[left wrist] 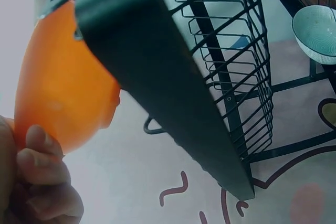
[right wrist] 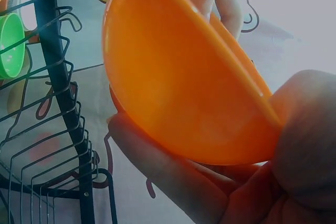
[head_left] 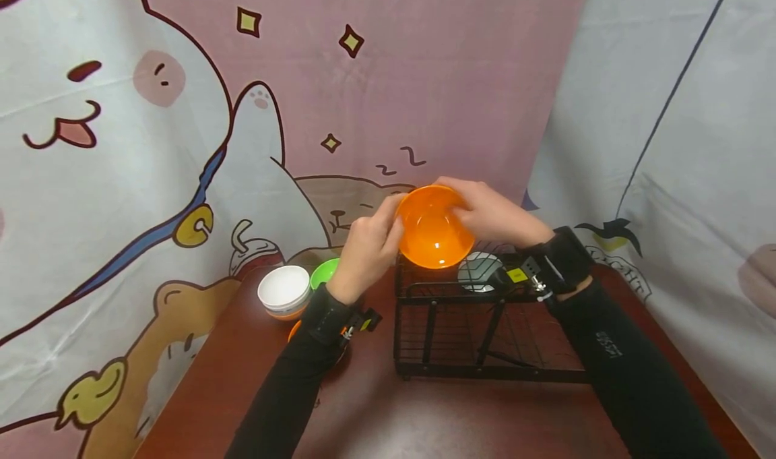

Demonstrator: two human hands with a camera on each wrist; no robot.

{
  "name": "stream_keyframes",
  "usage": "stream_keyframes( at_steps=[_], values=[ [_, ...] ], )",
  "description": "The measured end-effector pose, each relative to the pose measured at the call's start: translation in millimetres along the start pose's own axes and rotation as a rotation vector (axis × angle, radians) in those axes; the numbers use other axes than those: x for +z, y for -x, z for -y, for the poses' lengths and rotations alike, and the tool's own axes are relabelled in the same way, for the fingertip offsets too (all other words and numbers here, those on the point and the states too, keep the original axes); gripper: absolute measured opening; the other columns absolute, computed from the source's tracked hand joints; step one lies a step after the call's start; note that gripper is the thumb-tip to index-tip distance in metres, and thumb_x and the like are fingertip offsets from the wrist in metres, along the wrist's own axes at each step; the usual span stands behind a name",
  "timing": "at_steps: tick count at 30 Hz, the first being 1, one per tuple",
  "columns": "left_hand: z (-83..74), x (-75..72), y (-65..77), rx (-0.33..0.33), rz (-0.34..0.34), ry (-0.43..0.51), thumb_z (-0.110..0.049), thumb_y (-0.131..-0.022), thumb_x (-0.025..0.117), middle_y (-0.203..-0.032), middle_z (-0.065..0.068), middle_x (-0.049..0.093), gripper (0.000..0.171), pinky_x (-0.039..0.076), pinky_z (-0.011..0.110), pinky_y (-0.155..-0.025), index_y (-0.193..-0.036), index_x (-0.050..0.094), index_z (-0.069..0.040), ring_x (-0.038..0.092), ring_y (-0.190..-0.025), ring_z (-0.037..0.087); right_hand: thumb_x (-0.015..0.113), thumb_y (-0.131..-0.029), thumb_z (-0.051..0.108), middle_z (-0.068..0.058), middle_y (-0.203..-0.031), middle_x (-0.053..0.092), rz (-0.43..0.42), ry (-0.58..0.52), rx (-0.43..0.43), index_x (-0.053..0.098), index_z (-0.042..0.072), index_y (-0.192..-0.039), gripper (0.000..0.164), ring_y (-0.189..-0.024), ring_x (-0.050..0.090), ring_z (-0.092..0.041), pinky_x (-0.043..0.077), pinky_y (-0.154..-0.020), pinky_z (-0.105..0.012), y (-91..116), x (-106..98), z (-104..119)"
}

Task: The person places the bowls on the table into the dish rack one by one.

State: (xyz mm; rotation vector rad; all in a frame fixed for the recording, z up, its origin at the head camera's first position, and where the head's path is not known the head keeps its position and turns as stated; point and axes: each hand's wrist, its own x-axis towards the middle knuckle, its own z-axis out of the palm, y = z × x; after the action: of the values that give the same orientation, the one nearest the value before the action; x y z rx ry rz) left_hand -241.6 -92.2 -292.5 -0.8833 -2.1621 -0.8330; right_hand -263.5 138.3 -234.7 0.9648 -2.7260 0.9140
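Both hands hold up an orange bowl (head_left: 434, 233), tilted so that its inside faces the head camera. My left hand (head_left: 371, 242) grips the bowl's left rim, the thumb showing at the near side. On the opposite side my right hand (head_left: 492, 211) holds it, thumb over the rim. In the right wrist view the fingers (right wrist: 163, 166) of that hand lie along the outside of the bowl. Behind and below the bowl stands a black two-tier wire dish rack (head_left: 433, 370). A pale, ridged bowl (left wrist: 317, 31) rests in the rack's upper tier.
Left of the rack, white bowls (head_left: 283, 285) stand stacked on the reddish-brown table (head_left: 209, 405). A green bowl (head_left: 323, 271) sits beside them, and another orange bowl (head_left: 294, 330) is mostly hidden behind my left forearm. A cartoon-printed curtain (head_left: 424, 75) hangs behind the table.
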Motion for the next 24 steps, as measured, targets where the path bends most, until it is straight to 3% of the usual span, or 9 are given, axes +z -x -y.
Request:
stream_keyframes(
  at_steps=[11, 15, 24],
  values=[
    [-0.8, 0.0, 2.4, -0.028, 0.067, 0.028, -0.022, -0.106, 0.056, -0.064, 0.001, 0.051, 0.042, 0.036, 0.027, -0.050, -0.145, 0.052, -0.008, 0.040, -0.049, 0.012, 0.054, -0.100, -0.002, -0.005, -0.124, 0.069, 0.002, 0.000, 0.020, 0.060, 0.017, -0.134, 0.040, -0.109, 0.062, -0.026, 0.053, -0.100, -0.050, 0, -3, -6],
    [1.2, -1.8, 8.1, -0.043, 0.083, 0.054, -0.026, -0.107, 0.057, -0.069, -0.001, 0.059, 0.044, 0.041, 0.025, -0.053, -0.148, 0.051, -0.011, 0.046, -0.053, 0.009, 0.052, -0.099, -0.005, -0.008, -0.127, 0.068, -0.005, 0.016, 0.027, 0.060, 0.016, -0.136, 0.043, -0.111, 0.063, -0.029, 0.053, -0.101, -0.053, 3, -5, -9],
    [28.5, -13.3, 35.8, -0.116, 0.058, 0.029, -0.025, -0.108, 0.054, -0.059, -0.005, 0.052, 0.038, 0.033, 0.027, -0.048, -0.146, 0.055, -0.016, 0.041, -0.047, 0.007, 0.049, -0.094, -0.008, -0.015, -0.128, 0.069, -0.085, 0.089, 0.040, 0.060, 0.011, -0.134, 0.045, -0.112, 0.063, -0.034, 0.050, -0.099, -0.054, 11, -19, -27]
  ],
)
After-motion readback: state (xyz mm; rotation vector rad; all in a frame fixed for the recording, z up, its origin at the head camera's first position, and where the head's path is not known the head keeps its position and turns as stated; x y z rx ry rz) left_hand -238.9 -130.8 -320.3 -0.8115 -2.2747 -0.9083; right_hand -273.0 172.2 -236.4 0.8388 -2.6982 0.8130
